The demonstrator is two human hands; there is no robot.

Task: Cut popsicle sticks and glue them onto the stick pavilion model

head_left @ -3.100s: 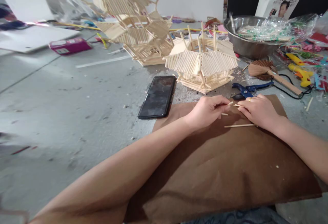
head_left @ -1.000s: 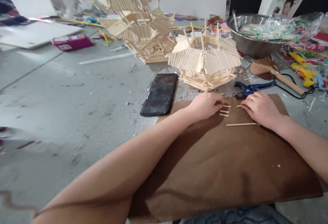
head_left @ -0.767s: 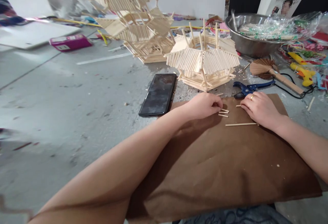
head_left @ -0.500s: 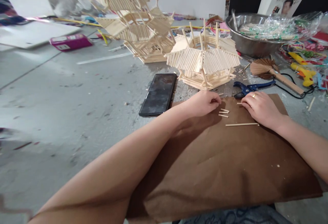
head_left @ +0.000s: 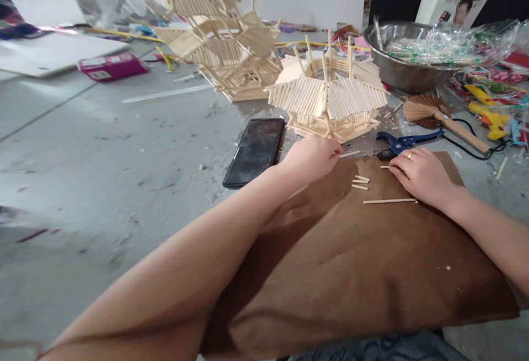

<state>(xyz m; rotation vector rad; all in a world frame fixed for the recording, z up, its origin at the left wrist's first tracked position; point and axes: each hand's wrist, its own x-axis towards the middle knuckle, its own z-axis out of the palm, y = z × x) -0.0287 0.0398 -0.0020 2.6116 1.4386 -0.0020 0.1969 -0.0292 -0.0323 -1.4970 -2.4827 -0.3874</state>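
My left hand (head_left: 313, 157) is closed at the far edge of the brown board (head_left: 372, 273), just in front of the smaller stick-built pavilion (head_left: 326, 96). Its fingertips are turned away, so what they pinch, if anything, is hidden. A thin stick (head_left: 350, 154) lies beside those fingers. My right hand (head_left: 424, 172), with a ring on it, pinches a short wooden stick (head_left: 384, 167) whose end pokes out leftward. Several short stick pieces (head_left: 360, 181) lie between the hands, and a longer stick (head_left: 389, 201) rests nearer to me. Blue cutters (head_left: 407, 140) lie right behind my right hand.
A black phone (head_left: 255, 151) lies left of the board. Behind stand a taller stick-built tower (head_left: 231, 47) and a metal basin (head_left: 409, 69) of wrapped sticks. At right are a brown paper fan (head_left: 446, 121), a yellow glue gun (head_left: 490, 118) and plastic packets. A purple box (head_left: 111, 67) sits far left.
My left hand has moved left and slightly away from me, towards the pavilion's base, uncovering the thin stick at the board's far edge. My right hand has stayed in place with its short stick.
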